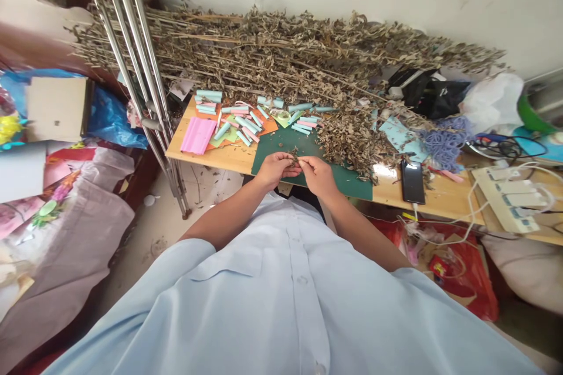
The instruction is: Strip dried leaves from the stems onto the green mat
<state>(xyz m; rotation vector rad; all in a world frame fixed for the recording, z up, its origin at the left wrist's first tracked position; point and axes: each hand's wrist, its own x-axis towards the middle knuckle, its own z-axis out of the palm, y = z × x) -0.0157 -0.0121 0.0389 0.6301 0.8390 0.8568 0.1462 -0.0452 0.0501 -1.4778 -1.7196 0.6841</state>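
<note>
My left hand (276, 169) and my right hand (317, 174) meet over the near edge of a dark green mat (352, 183). Between their fingertips is a small piece of dried leaf (295, 155), pinched by both hands. A heap of dried leaves (347, 143) covers the right part of the mat. To the left lie several small rolled paper tubes (250, 124) in blue and pink, on orange and green paper sheets. A folded pink sheet (198, 135) rests at the table's left end.
Long dried stalks (264, 50) are piled along the wall. Metal crutches (145, 70) lean at the left end of the wooden table (180, 146). On the right are a phone (412, 181) with a cable, purple yarn (448, 142) and a power strip (505, 199). A red bag (477, 272) sits below.
</note>
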